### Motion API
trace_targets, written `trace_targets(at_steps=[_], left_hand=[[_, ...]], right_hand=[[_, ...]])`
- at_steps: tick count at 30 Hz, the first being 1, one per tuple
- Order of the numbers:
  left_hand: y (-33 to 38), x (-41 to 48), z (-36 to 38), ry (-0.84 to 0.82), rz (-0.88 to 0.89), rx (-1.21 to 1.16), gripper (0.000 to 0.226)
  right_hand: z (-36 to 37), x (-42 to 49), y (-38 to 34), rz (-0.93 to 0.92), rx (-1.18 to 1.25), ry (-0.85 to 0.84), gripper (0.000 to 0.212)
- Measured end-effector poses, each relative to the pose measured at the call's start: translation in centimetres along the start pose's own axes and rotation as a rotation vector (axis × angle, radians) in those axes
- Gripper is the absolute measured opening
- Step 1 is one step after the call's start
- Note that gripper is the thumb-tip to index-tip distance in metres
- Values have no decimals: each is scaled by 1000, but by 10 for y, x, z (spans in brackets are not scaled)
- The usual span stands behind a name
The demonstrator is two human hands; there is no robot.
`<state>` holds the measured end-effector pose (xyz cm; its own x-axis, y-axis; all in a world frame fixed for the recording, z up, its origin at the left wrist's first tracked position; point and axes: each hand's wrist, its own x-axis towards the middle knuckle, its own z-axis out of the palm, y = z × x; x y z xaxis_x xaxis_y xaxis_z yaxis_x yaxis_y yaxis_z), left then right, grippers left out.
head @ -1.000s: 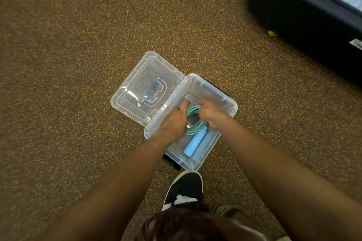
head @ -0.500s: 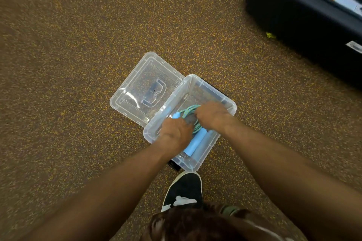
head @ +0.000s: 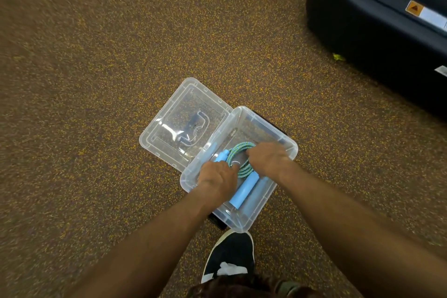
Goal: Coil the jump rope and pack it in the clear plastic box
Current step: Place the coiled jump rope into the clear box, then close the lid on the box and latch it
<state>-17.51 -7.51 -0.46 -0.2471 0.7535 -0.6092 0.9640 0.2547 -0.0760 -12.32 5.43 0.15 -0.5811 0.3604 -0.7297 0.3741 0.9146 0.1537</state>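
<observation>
The clear plastic box (head: 260, 120) sits open on the speckled carpet. Inside lies the jump rope (head: 242, 152), its teal cord coiled, with one light blue handle (head: 244, 190) pointing toward me and the other handle's tip (head: 221, 155) showing at the left. My left hand (head: 216, 180) is closed over the near-left part of the coil and that handle. My right hand (head: 267, 158) grips the right side of the coil inside the box. The cord under both hands is hidden.
The box's clear lid (head: 183, 123), handle side up, lies flat against the box's left side. A large black object (head: 377, 31) fills the upper right. My black shoe (head: 231, 255) stands just below the box. Carpet surrounds everything.
My left hand has slid toward me over the coil and left handle. The second blue handle now shows at the left, and the coil lies lower in the box.
</observation>
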Motion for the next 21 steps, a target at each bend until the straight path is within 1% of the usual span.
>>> trace_targets(at_steps=[3,6,9,11,13,16,17,19,21], left_hand=[[-1,-3,-4,4,3,-28,53],[-3,-5,-8,50,-14,-101,63],[-7,-6,-16,106,-18,-218,60],[-16,-7,-24,162,-13,-344,60],[-26,-10,-34,230,0,-554,52],[-49,-19,-52,397,-37,-864,21],[-60,-22,-58,466,-70,-961,15],[-85,-25,-66,587,-137,-1133,11],[-111,-23,-66,627,-202,-1191,8]], right_hand=[[-5,-8,2,-40,28,20,38],[-14,-19,4,-53,118,52,41],[-25,-26,5,-53,217,88,38],[-34,-27,8,-74,329,105,32],[-43,-27,13,-106,472,126,27],[-63,-30,25,-160,600,214,20],[-71,-31,30,-171,657,241,19],[-87,-32,38,-178,774,274,17],[-101,-26,42,-186,854,303,15]])
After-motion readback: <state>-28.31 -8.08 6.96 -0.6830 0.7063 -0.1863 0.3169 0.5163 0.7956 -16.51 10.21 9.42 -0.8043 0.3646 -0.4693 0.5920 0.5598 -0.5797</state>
